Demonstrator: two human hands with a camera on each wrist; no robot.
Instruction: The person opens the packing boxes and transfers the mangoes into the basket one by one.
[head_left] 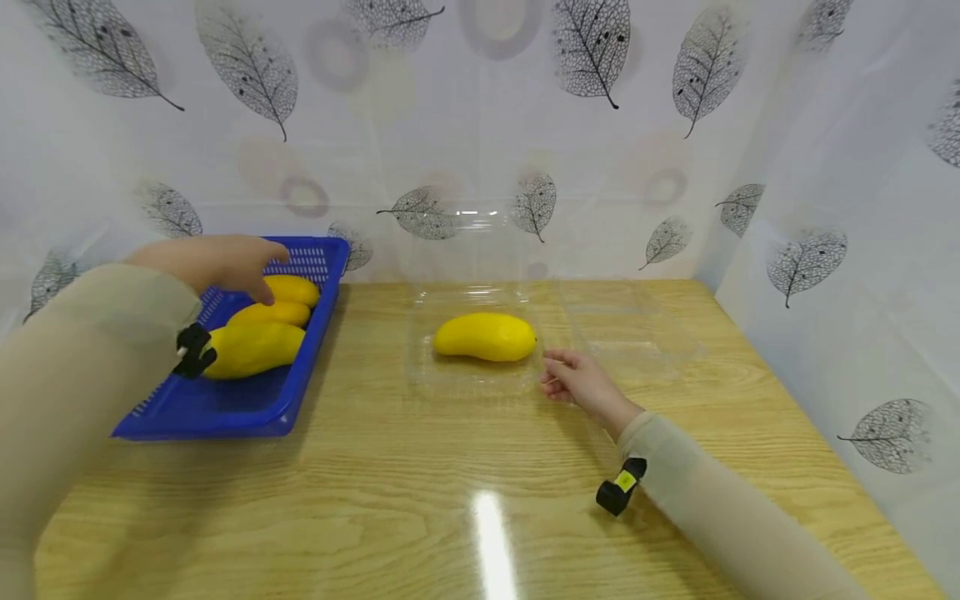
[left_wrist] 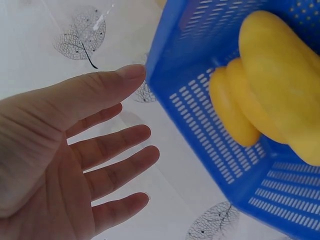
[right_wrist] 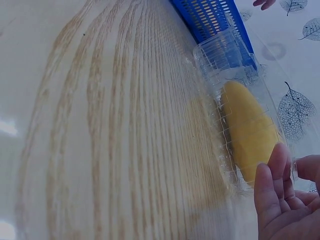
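In the head view my left hand (head_left: 232, 262) is above the far part of the blue basket (head_left: 291, 400), fingers and thumb spread and nothing held. Several yellow mangoes (head_left: 255, 348) lie in that basket; the left wrist view shows them (left_wrist: 280, 75) beyond my fingertips. Another mango (head_left: 486, 337) lies on its side in an open clear plastic box (head_left: 423, 379), its lid (head_left: 472, 254) standing up at the back. At the box's right end, my right hand (head_left: 585, 387) pinches the edge between thumb and fingers, near the mango's tip (right_wrist: 250, 130).
A second clear plastic container (head_left: 630, 346) lies right of the box, close to my right hand. Leaf-patterned white sheeting (head_left: 465, 125) hangs behind the wooden table (head_left: 390, 500) and along its right side.
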